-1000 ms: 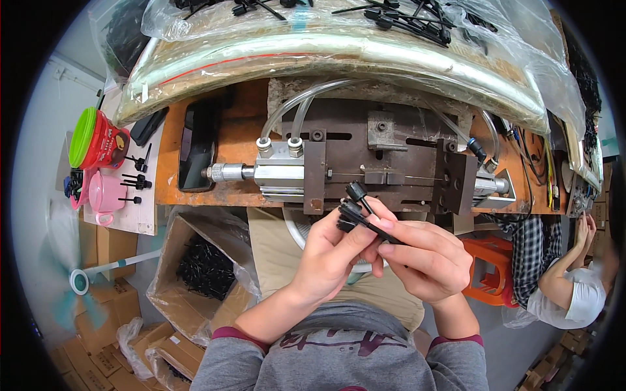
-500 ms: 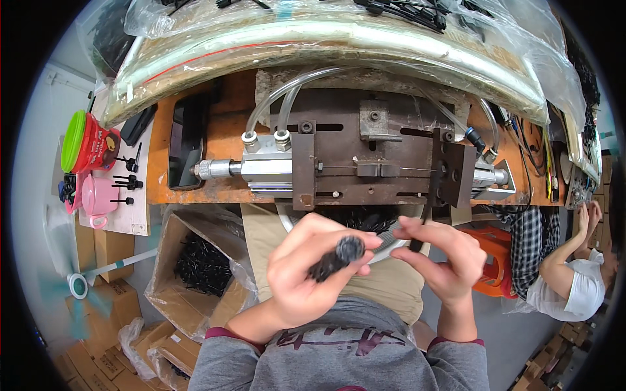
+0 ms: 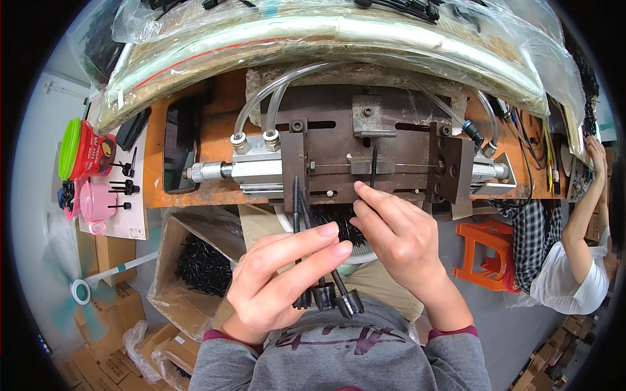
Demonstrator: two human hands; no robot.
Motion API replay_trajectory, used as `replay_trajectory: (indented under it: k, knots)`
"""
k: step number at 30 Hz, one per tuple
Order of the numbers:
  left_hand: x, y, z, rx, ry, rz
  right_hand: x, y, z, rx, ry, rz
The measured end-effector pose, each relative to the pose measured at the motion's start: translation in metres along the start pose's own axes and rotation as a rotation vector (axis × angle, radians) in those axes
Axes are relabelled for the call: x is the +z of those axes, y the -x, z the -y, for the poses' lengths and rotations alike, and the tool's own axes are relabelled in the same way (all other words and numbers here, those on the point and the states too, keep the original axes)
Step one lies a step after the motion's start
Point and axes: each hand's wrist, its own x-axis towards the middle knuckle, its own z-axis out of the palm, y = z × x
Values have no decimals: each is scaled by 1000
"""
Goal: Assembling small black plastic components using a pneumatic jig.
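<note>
My left hand (image 3: 277, 277) is closed around several black plastic stems (image 3: 297, 225). Their ridged tips point away from me and their round, cap-like heads (image 3: 349, 303) hang near my shirt. With its fingertips together, my right hand (image 3: 404, 238) grips the near end of a thin black stem (image 3: 374, 163). That stem lies across a small notched metal block (image 3: 362, 167) in the middle of the brown metal fixture (image 3: 339, 140). The fingers hide the stem's near end.
Air cylinders (image 3: 257, 173) with clear hoses flank the fixture. A phone (image 3: 181, 143) lies left on the bench, beside a pink cup (image 3: 98, 202). Below stands a carton of black parts (image 3: 202, 264). At right are an orange stool (image 3: 486, 254) and another person (image 3: 574, 280).
My right hand has moved up and left to the fixture, bringing a black stem onto the block. My left hand has turned, so its stems now point away from me, and lowered slightly.
</note>
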Motion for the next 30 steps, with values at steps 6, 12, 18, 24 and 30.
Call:
replay_trajectory:
  k: [6,12,18,24,30]
  knots:
    - [-3,2,5,-13,-25,37,-5,2,1,52,-25,-57]
    - [-1,1,7,1,-12,51,-2,-2,-2,5,71,-93]
    - [-1,1,6,-20,-40,25,-6,-4,-2,5,132,-62]
    - [3,-1,10,33,-94,1,-9,-3,3,83,154,-8]
    - [9,0,13,137,-257,-4,-22,-6,-1,66,-70,-43]
